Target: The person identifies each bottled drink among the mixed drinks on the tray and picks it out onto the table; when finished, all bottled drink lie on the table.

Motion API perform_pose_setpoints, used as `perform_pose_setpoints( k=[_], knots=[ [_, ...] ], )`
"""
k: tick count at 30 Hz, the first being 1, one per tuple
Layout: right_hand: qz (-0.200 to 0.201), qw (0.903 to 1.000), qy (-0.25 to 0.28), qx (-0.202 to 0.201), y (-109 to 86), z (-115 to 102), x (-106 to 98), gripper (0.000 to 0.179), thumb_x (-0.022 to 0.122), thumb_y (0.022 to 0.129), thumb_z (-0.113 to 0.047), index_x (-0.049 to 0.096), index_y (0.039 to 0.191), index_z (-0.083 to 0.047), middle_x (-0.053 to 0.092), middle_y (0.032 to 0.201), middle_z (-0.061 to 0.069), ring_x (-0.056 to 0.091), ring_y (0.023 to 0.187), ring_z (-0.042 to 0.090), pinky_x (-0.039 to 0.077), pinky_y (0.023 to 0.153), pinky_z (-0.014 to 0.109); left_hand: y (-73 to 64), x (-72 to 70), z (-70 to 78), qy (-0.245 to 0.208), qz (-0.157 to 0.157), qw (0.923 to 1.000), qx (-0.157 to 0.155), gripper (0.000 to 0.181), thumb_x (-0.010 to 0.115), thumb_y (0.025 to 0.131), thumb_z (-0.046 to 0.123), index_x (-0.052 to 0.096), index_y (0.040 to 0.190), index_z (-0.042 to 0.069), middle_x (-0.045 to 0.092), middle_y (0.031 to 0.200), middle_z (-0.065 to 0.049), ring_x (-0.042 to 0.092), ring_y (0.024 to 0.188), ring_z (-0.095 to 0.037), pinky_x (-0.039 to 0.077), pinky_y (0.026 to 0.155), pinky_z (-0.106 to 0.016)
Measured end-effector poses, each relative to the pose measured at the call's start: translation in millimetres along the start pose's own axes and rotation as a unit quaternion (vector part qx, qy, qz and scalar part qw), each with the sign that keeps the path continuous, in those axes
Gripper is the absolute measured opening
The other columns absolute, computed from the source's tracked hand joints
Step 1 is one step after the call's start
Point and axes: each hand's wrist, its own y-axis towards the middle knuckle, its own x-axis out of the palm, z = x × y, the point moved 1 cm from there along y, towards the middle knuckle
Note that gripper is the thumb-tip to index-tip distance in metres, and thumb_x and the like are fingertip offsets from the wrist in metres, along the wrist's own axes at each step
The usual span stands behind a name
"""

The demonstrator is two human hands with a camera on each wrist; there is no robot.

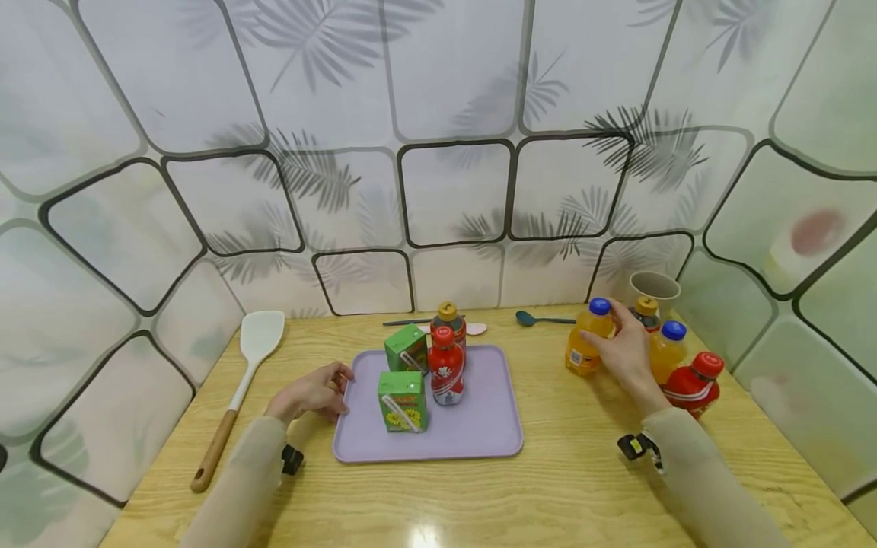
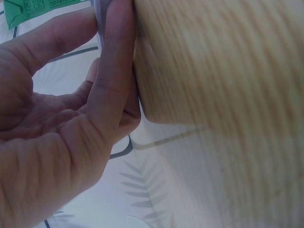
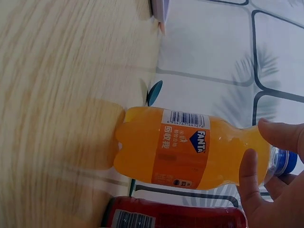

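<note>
- Long white spatula with brown wooden handle [image 1: 222, 438]: left side of pale wood bench [image 1: 329, 502], apart from tray.
- Left hand [image 1: 317, 394]: pinches left rim of lilac rectangular tray [image 1: 466, 438]. Risk: a tug or lift on that one rim could tilt or slide tray, toppling its load.
- On tray, upright: front green juice carton with straw [image 1: 403, 403], red plastic bottle with red cap [image 1: 447, 377], rear green juice carton [image 1: 404, 350], dark bottle with gold cap [image 1: 448, 313]. Crowded; a knock on one could push its neighbours over.
- Red-capped red bottle [image 1: 695, 384]: far right, beside blue-capped orange bottle [image 1: 667, 356]; another gold-capped bottle [image 1: 646, 310] behind.
- Right hand [image 1: 626, 346]: grasps neck of clear plastic Fanta bottle, orange drink, blue cap [image 1: 585, 342]; right of tray, well apart from it. Base lifted or resting: can't tell. Risk: high grip, heavy bottom, so bottle could swing or slip. Back of hand close to the other bottles; a sideways move could knock them.
- Far edge: dark teal spoon [image 1: 526, 318], beige cup [image 1: 654, 286]; cup might get bumped if bottles tip back.
</note>
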Motion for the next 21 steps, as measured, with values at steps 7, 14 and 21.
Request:
perform_pose_setpoints(
  k=[7,14,21],
  knots=[
    [0.026,0.9994,-0.009,-0.022,1.8,0.0,3.2,0.065,0.075,0.081,0.001,0.047,0.140,-0.002,0.056,0.135,0.027,0.053,0.125,0.040,0.045,0.104,0.057,0.1,-0.2,0.3,0.003,0.003,1.0000,-0.001,0.058,0.066,0.072,-0.015,0.042,0.124,-0.003,0.040,0.102,-0.013,0.057,0.076,-0.021,0.062,0.064,-0.033],
    [0.029,0.9992,-0.017,-0.024,2.0,-0.3,3.2,0.064,0.073,0.082,0.001,0.047,0.140,-0.001,0.055,0.135,0.027,0.053,0.124,0.042,0.045,0.103,0.059,0.7,-0.5,-0.4,-0.002,-0.001,1.0000,0.003,0.058,0.065,0.072,-0.015,0.041,0.124,-0.004,0.040,0.101,-0.012,0.057,0.076,-0.021,0.061,0.064,-0.033],
    [0.031,0.9990,-0.029,-0.017,5.2,0.0,2.6,0.067,0.071,0.083,0.001,0.043,0.143,-0.001,0.054,0.136,0.028,0.053,0.123,0.043,0.046,0.103,0.059,0.6,-0.5,-0.5,-0.001,0.000,1.0000,0.000,0.058,0.066,0.072,-0.014,0.041,0.124,-0.003,0.040,0.101,-0.012,0.057,0.075,-0.021,0.061,0.063,-0.032]
  ],
)
